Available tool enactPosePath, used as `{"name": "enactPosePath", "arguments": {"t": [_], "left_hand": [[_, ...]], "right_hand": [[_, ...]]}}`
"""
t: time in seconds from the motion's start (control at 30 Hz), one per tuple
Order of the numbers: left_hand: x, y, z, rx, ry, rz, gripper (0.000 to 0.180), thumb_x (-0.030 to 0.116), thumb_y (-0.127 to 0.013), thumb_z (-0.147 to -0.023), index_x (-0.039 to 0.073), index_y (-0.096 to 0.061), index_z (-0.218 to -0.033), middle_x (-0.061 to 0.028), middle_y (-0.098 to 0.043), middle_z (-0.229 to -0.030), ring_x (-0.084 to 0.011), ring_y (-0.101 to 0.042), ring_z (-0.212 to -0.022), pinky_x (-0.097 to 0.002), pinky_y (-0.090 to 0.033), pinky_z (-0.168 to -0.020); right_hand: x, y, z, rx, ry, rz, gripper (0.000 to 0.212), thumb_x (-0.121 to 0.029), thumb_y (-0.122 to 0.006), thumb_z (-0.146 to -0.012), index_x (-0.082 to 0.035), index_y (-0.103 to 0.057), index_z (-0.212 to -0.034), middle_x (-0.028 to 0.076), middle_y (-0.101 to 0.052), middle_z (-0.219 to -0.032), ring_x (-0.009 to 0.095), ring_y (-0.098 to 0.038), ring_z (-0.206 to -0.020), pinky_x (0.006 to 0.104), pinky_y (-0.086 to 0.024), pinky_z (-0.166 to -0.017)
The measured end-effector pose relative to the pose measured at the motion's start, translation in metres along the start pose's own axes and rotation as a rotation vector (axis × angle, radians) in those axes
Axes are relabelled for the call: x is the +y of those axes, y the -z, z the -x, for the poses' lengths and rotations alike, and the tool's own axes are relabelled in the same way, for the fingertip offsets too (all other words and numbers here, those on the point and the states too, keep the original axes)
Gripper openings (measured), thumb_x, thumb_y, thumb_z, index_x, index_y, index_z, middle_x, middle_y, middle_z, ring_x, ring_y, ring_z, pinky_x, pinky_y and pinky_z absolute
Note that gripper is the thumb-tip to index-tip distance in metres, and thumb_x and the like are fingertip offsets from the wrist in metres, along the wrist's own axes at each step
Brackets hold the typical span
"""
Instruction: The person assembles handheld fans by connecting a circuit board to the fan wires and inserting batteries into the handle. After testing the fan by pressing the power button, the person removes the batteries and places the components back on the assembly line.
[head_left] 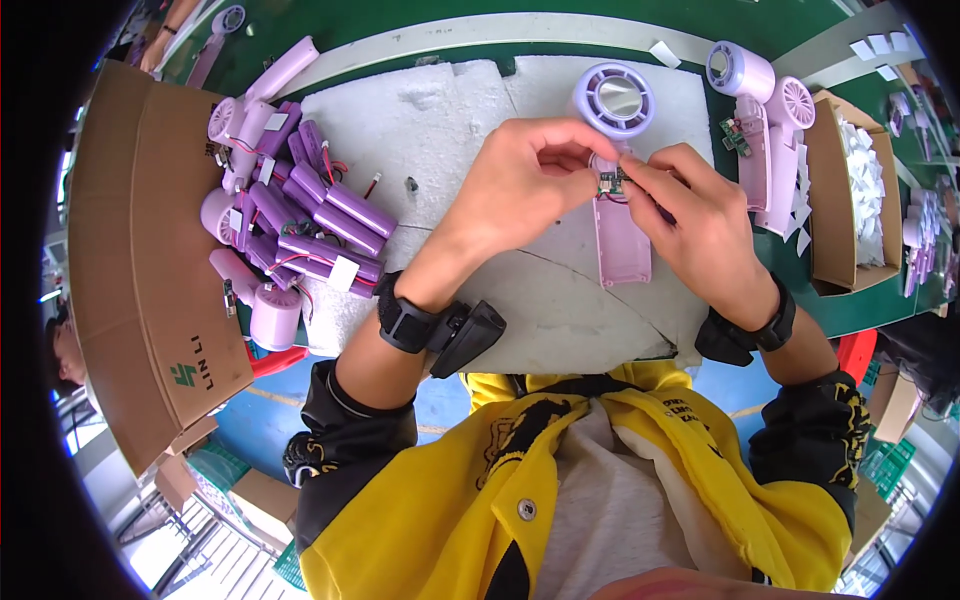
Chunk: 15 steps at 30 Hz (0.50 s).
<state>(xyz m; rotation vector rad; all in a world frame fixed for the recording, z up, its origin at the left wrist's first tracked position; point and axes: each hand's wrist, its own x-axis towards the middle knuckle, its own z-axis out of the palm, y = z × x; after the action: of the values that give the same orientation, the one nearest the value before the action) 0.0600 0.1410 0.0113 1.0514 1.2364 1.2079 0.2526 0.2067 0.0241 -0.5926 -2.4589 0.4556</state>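
A lilac handheld fan lies on the white foam board (440, 110), its round head (616, 100) away from me and its open pink handle shell (623, 245) toward me. A small green circuit board (609, 184) with wires sits at the neck between head and shell. My left hand (525, 185) comes in from the left, thumb and forefinger closed on the board's edge. From the right, my right hand (695, 215) pinches at the board's other side; its fingertips hide what exactly they grip.
Purple battery cells (340, 215) with wires are heaped at left among pink fan parts (275, 315), beside a large cardboard box (150, 250). More fan bodies (790, 105) stand at right, next to a carton (835, 200) of white pieces. A person's arm (170, 35) shows far left.
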Motion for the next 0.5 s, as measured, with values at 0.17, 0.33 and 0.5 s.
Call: {"name": "enactPosePath", "arguments": {"t": [0.17, 0.33, 0.5], "left_hand": [[0.001, 0.004, 0.001, -0.026, -0.012, -0.100, 0.024, -0.002, -0.061, -0.082, 0.001, -0.072, -0.103, -0.0033, -0.068, -0.083, -0.0065, -0.059, -0.072, -0.0240, -0.050, -0.070], [0.005, 0.003, 0.004, -0.027, -0.005, -0.204, 0.031, -0.001, -0.061, -0.081, 0.007, -0.075, -0.108, -0.0041, -0.067, -0.081, -0.0082, -0.059, -0.070, -0.0247, -0.049, -0.067], [0.003, 0.004, 0.001, -0.047, -0.180, -0.397, 0.035, -0.002, -0.061, -0.080, 0.015, -0.077, -0.107, -0.0077, -0.067, -0.080, -0.0141, -0.059, -0.065, -0.0272, -0.049, -0.064]], "right_hand": [[0.001, -0.003, -0.002, 0.068, -0.005, -0.017, 0.020, -0.002, -0.075, -0.079, -0.002, -0.068, -0.098, 0.009, -0.061, -0.086, 0.022, -0.061, -0.062, 0.0303, -0.049, -0.054], [0.004, -0.003, -0.005, 0.046, -0.069, -0.090, 0.018, -0.002, -0.075, -0.079, -0.001, -0.063, -0.091, 0.009, -0.063, -0.085, 0.022, -0.061, -0.061, 0.0297, -0.049, -0.054], [0.012, -0.004, -0.006, 0.003, -0.127, -0.224, 0.016, -0.003, -0.074, -0.080, 0.000, -0.060, -0.088, 0.009, -0.063, -0.084, 0.021, -0.060, -0.060, 0.0295, -0.048, -0.056]]}}
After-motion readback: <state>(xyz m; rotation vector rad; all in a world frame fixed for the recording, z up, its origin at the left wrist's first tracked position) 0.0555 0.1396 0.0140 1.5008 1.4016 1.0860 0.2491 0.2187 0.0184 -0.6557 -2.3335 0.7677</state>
